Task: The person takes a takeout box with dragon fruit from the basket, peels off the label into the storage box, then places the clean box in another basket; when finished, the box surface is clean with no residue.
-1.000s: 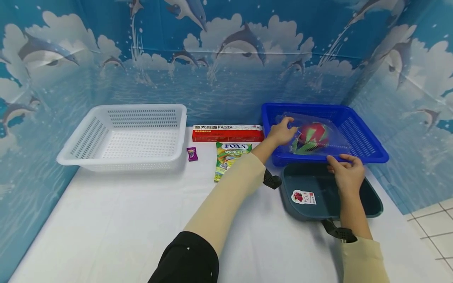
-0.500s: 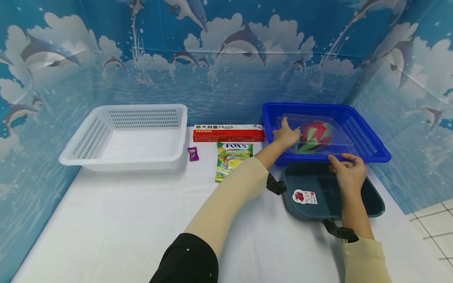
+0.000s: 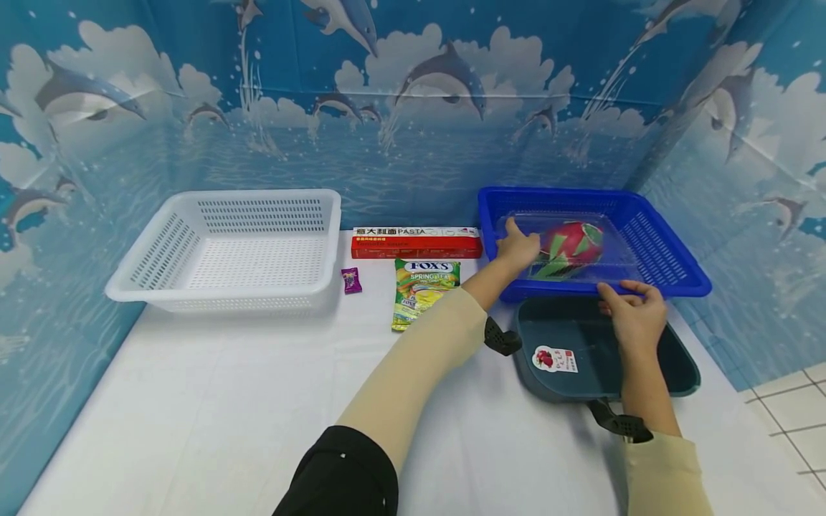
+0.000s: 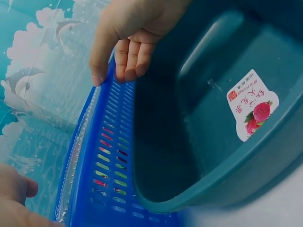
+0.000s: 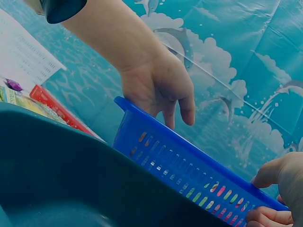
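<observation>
A clear plastic lid (image 3: 616, 247) lies in the blue basket (image 3: 667, 258), above a red and green dragon fruit (image 3: 574, 247). At the lid's left end is my left hand (image 3: 518, 251), one digit extended; in the right wrist view this hand (image 5: 158, 87) hangs over the rim with loose fingers. My right hand (image 3: 635, 319) pinches the basket's front rim, thumb on top and fingers against the outer wall in the left wrist view (image 4: 135, 40). Whether it also grips the lid's edge I cannot tell. Below it stands a dark green box (image 3: 594, 380) bearing a dragon fruit sticker (image 3: 553, 360).
A white basket (image 3: 258, 287) stands at the left. Between the baskets lie a red pasta box (image 3: 416, 245), a green FOX'S candy bag (image 3: 419, 294) and a small purple wrapped candy (image 3: 351, 280). A dolphin-print curtain (image 3: 413, 158) backs the white table (image 3: 258, 401).
My left hand has loosened its bent fingers at the lid's back left corner and shifted slightly. That corner of the lid has sunk a little. My right hand stays at the rim.
</observation>
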Available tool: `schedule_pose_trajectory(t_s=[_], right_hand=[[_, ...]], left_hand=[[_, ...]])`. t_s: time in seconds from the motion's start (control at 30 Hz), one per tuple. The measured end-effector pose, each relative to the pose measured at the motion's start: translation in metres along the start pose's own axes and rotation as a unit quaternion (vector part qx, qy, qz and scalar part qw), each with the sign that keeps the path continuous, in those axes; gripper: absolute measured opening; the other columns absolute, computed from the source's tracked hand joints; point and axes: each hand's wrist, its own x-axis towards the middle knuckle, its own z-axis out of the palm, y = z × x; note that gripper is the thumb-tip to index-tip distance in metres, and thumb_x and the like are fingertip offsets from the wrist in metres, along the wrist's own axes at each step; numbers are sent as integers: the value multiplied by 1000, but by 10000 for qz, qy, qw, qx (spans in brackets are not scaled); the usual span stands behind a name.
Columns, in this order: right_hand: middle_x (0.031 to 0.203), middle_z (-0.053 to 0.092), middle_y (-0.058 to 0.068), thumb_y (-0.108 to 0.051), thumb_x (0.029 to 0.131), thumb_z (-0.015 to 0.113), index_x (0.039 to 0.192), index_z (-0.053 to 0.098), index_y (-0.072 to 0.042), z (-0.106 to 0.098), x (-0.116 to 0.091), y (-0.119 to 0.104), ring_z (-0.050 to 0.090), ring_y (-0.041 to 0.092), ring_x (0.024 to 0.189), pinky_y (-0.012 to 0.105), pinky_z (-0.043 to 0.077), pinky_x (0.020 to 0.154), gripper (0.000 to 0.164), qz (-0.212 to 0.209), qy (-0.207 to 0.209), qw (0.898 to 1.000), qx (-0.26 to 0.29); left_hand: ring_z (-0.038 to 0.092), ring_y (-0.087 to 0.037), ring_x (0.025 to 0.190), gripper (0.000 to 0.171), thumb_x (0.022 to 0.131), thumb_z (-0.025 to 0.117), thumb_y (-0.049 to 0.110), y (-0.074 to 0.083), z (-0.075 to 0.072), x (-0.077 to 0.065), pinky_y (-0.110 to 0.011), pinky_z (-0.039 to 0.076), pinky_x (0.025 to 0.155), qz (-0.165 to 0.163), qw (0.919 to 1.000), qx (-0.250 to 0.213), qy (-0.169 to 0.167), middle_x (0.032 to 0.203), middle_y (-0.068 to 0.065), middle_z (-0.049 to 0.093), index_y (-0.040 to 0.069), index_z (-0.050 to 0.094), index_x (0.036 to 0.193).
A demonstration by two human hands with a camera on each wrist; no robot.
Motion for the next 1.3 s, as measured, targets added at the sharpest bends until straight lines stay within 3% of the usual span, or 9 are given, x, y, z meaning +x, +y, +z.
schedule_pose_trajectory(t_s=[0.43, 0.57, 0.73, 0.87, 0.97, 1.1, 1.3], right_hand=[[69, 62, -10, -17, 85, 76, 101, 49, -19, 8, -3, -1, 61, 2, 54, 10, 50, 56, 31, 61, -90, 9999, -60], [67, 62, -11, -17, 84, 77, 101, 50, -19, 8, -3, -1, 61, 2, 53, 11, 50, 54, 32, 97, -88, 9999, -24], [66, 62, -11, -17, 85, 77, 101, 49, -20, 7, -2, -1, 61, 2, 52, 11, 50, 54, 32, 172, -113, 9998, -30], [68, 62, -11, -17, 85, 76, 102, 48, -20, 6, -2, -2, 61, 2, 53, 10, 50, 54, 32, 213, -113, 9997, -29], [68, 62, -10, -17, 85, 76, 102, 48, -20, 4, -1, -2, 62, 2, 53, 10, 50, 54, 32, 227, -103, 9997, 5], [69, 62, -10, -18, 85, 76, 103, 48, -21, 3, 0, -2, 62, 2, 53, 10, 50, 54, 33, 266, -81, 9996, 8], [68, 62, -10, -18, 84, 77, 103, 49, -20, 1, 1, -1, 62, 3, 52, 11, 50, 53, 34, 298, -47, 9995, 79]], left_hand=[[40, -23, 134, 59, 99, 53, 32, -2, -14, -11, -40, 41, 102, 234, 9993, 243, 152, 148, -12, 38, 20, 29, 152], [47, -21, 126, 60, 96, 56, 33, -4, -20, -18, -37, 45, 97, 559, 9969, 537, 124, 142, -11, 45, 20, 32, 150], [52, -18, 112, 59, 96, 58, 32, -12, -32, -26, -35, 48, 85, 1075, 9896, 913, -274, 136, -8, 49, 20, 35, 148], [52, -14, 111, 54, 97, 58, 30, -19, -42, -34, -31, 48, 89, 1558, 9813, 1041, -446, 135, -6, 53, 16, 39, 145], [56, -14, 108, 47, 96, 58, 25, -24, -51, -42, -28, 48, 91, 1884, 9766, 906, -509, 128, -5, 59, 14, 45, 141], [58, -11, 101, 41, 95, 59, 21, -33, -64, -53, -24, 50, 85, 2012, 9761, 566, -588, 115, -3, 61, 13, 50, 135], [58, -11, 97, 39, 95, 57, 16, -49, -91, -65, -19, 50, 80, 2217, 9721, 404, -645, 111, -4, 59, 10, 50, 133]])
